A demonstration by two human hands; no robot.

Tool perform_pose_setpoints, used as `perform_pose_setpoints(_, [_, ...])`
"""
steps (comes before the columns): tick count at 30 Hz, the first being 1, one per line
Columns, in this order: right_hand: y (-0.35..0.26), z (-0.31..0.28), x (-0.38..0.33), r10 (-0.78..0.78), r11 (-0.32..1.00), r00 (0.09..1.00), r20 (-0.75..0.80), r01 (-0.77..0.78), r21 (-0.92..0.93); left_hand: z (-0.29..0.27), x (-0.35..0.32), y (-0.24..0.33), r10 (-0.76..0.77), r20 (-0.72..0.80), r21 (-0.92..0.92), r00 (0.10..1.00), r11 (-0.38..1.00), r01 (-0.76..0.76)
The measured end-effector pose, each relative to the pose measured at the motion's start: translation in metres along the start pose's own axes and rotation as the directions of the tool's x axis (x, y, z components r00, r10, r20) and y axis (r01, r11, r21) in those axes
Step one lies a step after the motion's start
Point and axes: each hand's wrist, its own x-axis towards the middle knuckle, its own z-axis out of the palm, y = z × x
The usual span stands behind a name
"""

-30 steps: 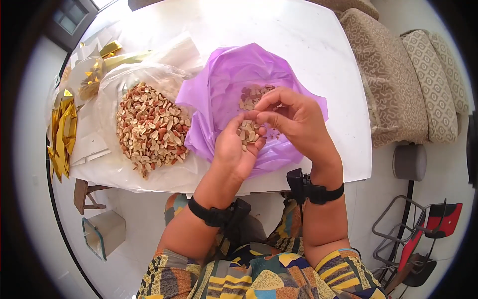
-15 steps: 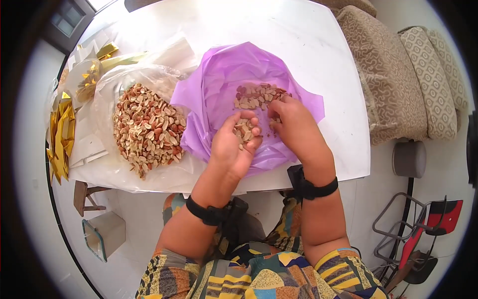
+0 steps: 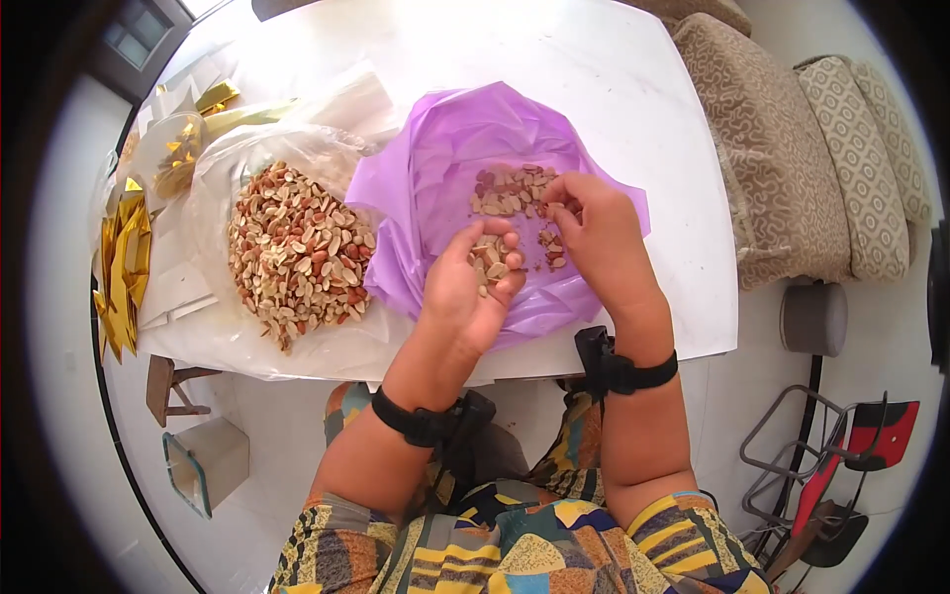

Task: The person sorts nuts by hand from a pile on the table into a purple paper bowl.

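My left hand (image 3: 465,292) is cupped palm up over the near side of a spread purple plastic bag (image 3: 430,139), its fingers curled round a small heap of peanuts (image 3: 489,259). To its right, my right hand (image 3: 604,233) hangs above the bag with thumb and fingertips pinched together; what lies between them is too small to make out. On the bag's bottom, skinned and reddish peanuts (image 3: 510,193) form a loose pile by the right fingertips. A smaller cluster of reddish bits (image 3: 550,249) lies below that hand.
Left of the purple bag, a large heap of peanuts (image 3: 297,257) rests on a clear plastic bag (image 3: 223,168). Gold foil packaging (image 3: 124,267) lies at the white table's (image 3: 633,99) left edge. Beyond the right side stand a patterned sofa (image 3: 762,168), a grey stool (image 3: 813,317) and a red-and-black folding chair (image 3: 831,465).
My right hand has lifted slightly and shifted right, uncovering the small cluster of reddish bits beneath it. My left hand stays cupped round its peanuts, almost unmoved.
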Motion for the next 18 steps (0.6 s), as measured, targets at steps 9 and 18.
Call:
perform_pose_setpoints(9, [-0.032,0.002,-0.006,-0.092,0.847,0.985,0.147,0.000,0.531,0.008,-0.001,-0.003,0.039,-0.059,0.121,0.997,0.992,-0.031])
perform_pose_setpoints(18, [-0.027,0.005,-0.008,-0.280,0.863,0.954,0.103,0.203,0.463,0.023,-0.003,-0.008,0.106,-0.072,0.168,0.992,0.981,-0.093])
